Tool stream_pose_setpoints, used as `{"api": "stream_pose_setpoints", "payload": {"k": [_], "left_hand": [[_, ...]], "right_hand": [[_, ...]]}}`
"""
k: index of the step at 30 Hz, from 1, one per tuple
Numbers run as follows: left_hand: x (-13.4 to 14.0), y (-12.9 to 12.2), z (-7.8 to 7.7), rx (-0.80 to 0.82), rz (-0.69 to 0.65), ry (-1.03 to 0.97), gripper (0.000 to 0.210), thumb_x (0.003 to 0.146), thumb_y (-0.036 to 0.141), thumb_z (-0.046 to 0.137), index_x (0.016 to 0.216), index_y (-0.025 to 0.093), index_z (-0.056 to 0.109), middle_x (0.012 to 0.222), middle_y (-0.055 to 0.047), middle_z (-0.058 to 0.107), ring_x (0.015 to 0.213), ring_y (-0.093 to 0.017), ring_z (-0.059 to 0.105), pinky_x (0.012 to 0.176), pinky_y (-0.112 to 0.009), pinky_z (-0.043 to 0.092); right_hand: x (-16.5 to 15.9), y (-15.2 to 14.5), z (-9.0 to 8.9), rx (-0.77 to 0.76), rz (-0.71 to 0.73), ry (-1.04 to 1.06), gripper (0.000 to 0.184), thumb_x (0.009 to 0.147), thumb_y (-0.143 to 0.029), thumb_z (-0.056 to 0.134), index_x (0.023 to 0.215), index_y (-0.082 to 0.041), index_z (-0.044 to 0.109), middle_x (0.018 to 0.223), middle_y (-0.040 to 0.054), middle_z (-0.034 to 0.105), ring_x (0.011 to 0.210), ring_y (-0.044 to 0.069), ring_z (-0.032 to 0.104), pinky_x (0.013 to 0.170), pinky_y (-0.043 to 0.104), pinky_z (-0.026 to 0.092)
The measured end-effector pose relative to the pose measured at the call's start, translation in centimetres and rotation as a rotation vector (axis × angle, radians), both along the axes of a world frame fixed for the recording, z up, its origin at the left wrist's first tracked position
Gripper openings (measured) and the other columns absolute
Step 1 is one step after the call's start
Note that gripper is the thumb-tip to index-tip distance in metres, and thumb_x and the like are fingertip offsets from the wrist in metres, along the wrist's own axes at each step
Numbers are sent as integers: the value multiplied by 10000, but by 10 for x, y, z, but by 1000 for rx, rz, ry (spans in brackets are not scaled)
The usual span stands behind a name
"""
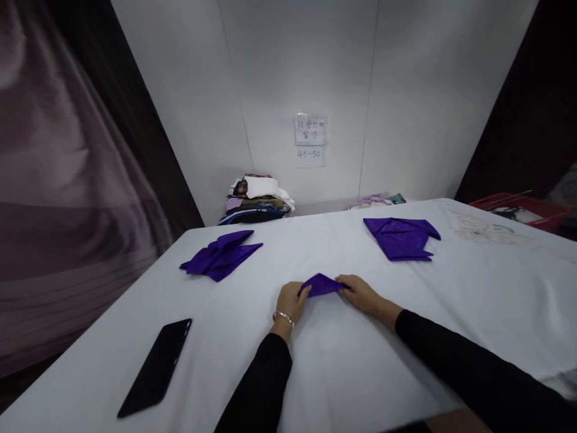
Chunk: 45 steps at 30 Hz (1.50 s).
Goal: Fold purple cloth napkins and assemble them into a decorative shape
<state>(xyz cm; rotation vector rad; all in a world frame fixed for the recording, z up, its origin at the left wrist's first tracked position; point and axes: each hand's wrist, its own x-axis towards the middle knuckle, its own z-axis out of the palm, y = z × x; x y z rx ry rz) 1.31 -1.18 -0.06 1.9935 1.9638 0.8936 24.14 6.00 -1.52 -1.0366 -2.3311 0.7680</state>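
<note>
Between my two hands is a purple cloth napkin (321,285), folded into a small, low triangle with its peak pointing away from me. My left hand (292,300), with a bracelet at the wrist, pinches the left corner. The right corner is gripped by the fingers of my right hand (360,293). Two more purple napkins lie folded on the white tablecloth: a pointed left napkin (219,255) and a wider right napkin (399,239) with two tips toward the right. Parts of the held napkin are hidden under my fingers.
A black phone-like slab (156,368) lies at the front left of the white-covered table (216,373). Behind the table's far edge is a pile of folded clothes (256,201). A red basket (536,207) stands at the far right. Handwritten paper signs (312,130) hang on the wall.
</note>
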Motion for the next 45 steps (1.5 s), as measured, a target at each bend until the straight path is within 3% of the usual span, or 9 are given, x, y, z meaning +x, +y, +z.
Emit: {"api": "stream_pose_setpoints", "payload": {"k": [5, 10, 15, 18, 23, 27, 32, 36, 45], "left_hand": [[-23, 9, -1, -17, 258, -83, 434, 867, 536, 294, 988, 218, 564, 726, 9, 638, 669, -144, 588, 593, -244, 415], [-48, 20, 0, -136, 384, -54, 485, 851, 514, 361, 1212, 202, 449, 808, -18, 657, 738, -187, 610, 631, -291, 422], [-42, 17, 3, -61, 325, 161, 431, 877, 414, 342, 1199, 163, 479, 1102, -91, 609, 990, -217, 556, 853, -352, 410], [-26, 13, 2, 5, 149, 315, 467, 879, 423, 330, 1281, 196, 408, 1329, -80, 466, 1233, -227, 375, 1045, -423, 241], [-12, 12, -9, -229, -115, 412, 633, 840, 574, 281, 1368, 225, 285, 1461, -58, 256, 1349, -248, 159, 1079, -531, 86], [-13, 14, -14, -255, -123, 417, 665, 830, 600, 264, 1377, 223, 268, 1470, -58, 228, 1358, -248, 122, 1078, -532, 67], [-14, 14, -12, -262, -118, 429, 681, 825, 605, 271, 1380, 211, 255, 1469, -64, 225, 1359, -236, 119, 1076, -536, 64], [-14, 15, -13, -274, -120, 443, 646, 828, 549, 325, 1376, 212, 266, 1470, -47, 225, 1361, -222, 112, 1082, -522, 65], [-26, 12, -13, -325, -99, 453, 686, 815, 572, 354, 1393, 233, 207, 1479, -17, 195, 1362, -222, 102, 1086, -521, 84]], "right_hand": [[-24, 6, 6, -298, -106, 175, 301, 803, -454, 471, 760, -178, 583, 611, -13, 591, 571, 142, 545, 523, 245, 410], [-46, 13, 8, -40, -249, -120, 212, 793, -393, 506, 812, -202, 594, 745, 17, 636, 685, 173, 571, 590, 265, 392], [-51, 7, 3, 120, -301, -265, 207, 821, -356, 482, 953, -228, 576, 904, 30, 647, 803, 184, 581, 666, 271, 388], [-47, 4, 2, 112, -324, -256, 208, 813, -342, 486, 959, -218, 569, 876, 29, 641, 777, 177, 580, 648, 267, 389], [-28, 11, 2, 12, -371, -110, 217, 803, -346, 450, 893, -213, 595, 807, 29, 637, 730, 178, 576, 643, 283, 428], [-25, 21, 11, 68, -371, 109, 350, 843, -388, 357, 1038, -210, 586, 1045, 72, 620, 955, 209, 561, 796, 337, 446], [-71, 16, 25, 239, -72, -89, 527, 880, -506, 320, 1314, -218, 403, 1423, 70, 325, 1316, 233, 231, 1052, 439, 181], [-103, 9, 17, 204, 20, -318, 643, 887, -560, 247, 1393, -165, 267, 1472, 116, 187, 1351, 262, 96, 1058, 492, 64], [-104, 8, -7, 197, 16, -401, 701, 864, -624, 177, 1418, -196, 200, 1481, 79, 166, 1348, 261, 108, 1055, 465, 79]]}}
